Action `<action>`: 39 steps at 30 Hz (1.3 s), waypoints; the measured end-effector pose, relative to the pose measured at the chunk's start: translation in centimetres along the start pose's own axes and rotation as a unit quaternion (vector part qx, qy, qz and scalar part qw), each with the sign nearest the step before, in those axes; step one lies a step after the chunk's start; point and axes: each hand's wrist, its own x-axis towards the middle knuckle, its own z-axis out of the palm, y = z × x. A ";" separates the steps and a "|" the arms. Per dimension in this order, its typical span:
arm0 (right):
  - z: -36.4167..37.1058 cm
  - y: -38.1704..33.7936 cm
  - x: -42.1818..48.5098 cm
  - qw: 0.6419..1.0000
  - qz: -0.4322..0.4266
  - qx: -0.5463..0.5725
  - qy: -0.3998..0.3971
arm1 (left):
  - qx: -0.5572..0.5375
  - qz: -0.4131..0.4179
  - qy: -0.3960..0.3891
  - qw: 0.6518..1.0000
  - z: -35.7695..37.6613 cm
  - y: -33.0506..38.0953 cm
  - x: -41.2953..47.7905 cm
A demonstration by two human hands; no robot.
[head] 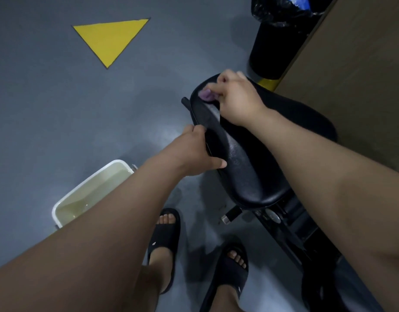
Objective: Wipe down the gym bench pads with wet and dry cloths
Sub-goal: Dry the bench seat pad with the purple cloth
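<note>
- Right hand (236, 100) pinches a purple cloth (205, 94) against the far end of the black bench pad (245, 163).
- Left hand (194, 152) grips the pad's left edge.
- White tub (56, 208), on the floor under the left forearm, holds what looks like yellowish water.
- Black lined bin (270, 48) stands beyond the pad.

Setting: gym or fitness room. Evidence: smooth grey floor (47, 97) with a painted yellow triangle (109, 39) on it. Black bench pad (245, 167), glossy vinyl-like cover, mounted on a black metal frame (293, 221). A metal-tipped adjustment pin (231, 216) sticks out below the pad. Black bin (275, 46) with a dark liner stands on the floor beyond the pad, beside a tan panel (351, 64). White basin (56, 216) of cloudy water sits on the floor near the bench. Indoor light, dim.
</note>
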 end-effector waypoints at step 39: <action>-2.1 -4.3 -11.9 0.988 -0.085 -0.036 -0.121 | 0.055 -0.025 0.107 0.992 -1.9 0.9 -1.6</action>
